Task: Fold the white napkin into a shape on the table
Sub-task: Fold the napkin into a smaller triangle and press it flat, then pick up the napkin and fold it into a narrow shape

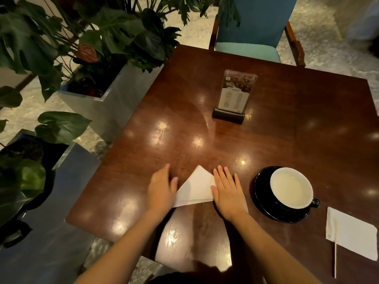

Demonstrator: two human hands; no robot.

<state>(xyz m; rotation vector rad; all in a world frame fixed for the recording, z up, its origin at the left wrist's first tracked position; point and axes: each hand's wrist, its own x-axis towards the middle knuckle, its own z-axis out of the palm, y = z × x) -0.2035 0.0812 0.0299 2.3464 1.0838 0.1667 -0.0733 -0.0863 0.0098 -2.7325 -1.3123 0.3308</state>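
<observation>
The white napkin (195, 187) lies folded into a triangle on the dark wooden table (287, 144), its peak pointing away from me. My left hand (162, 188) rests flat over the napkin's left corner, fingers slightly spread and a little blurred. My right hand (226, 191) lies flat, palm down, on the napkin's right corner and the table beside it. Neither hand grips anything. The corners under both hands are hidden.
A black cup of pale drink on a black saucer (287, 194) stands just right of my right hand. A second white napkin with a thin stick (350, 234) lies at the right front. A menu stand (233, 97) is mid-table. Planters (92, 95) flank the left; a teal chair (252, 29) stands opposite.
</observation>
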